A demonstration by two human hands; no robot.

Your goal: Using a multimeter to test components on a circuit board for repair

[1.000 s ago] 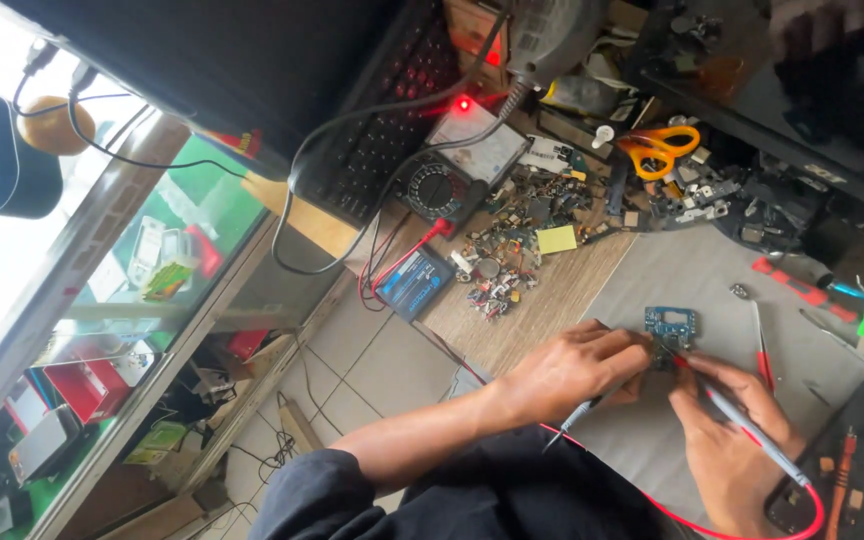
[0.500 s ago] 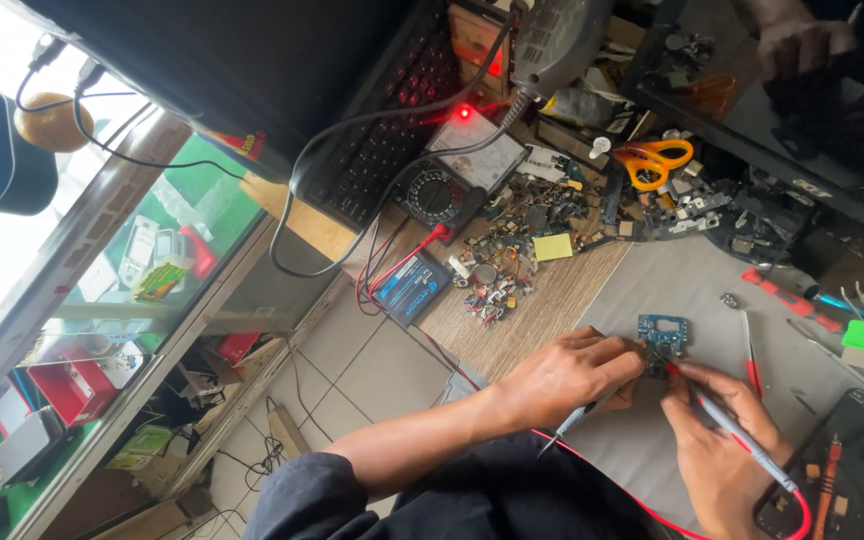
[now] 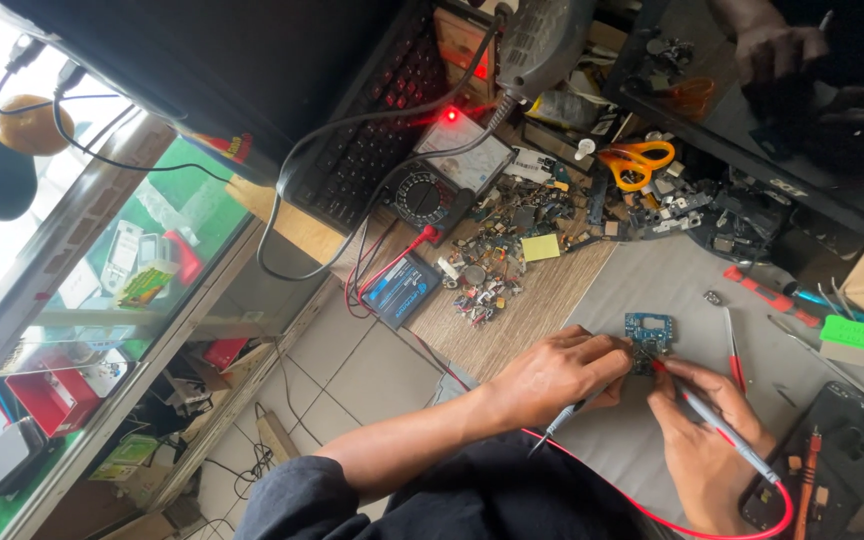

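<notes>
A small blue circuit board [image 3: 649, 328] lies on a grey work mat [image 3: 652, 270]. My left hand [image 3: 557, 375] rests at the board's left edge, fingers closed on a dark probe [image 3: 559, 424] that sticks out below the hand. My right hand [image 3: 702, 430] holds a red-tipped probe [image 3: 727, 440] like a pen, its tip touching the board's lower right. A red wire [image 3: 652, 515] runs from this probe under my arm.
Behind the mat are a multimeter [image 3: 442, 175], a black keyboard [image 3: 372, 140], a pile of small metal parts [image 3: 492, 265], orange scissors [image 3: 642, 160] and a blue flat pack [image 3: 402, 290]. A red-handled tool [image 3: 732, 345], a green block [image 3: 850, 332] and an opened black phone [image 3: 852, 450] lie to the right.
Both hands stay at the board with the probes. The view has shifted slightly, and the right probe tip has edged closer onto the board.
</notes>
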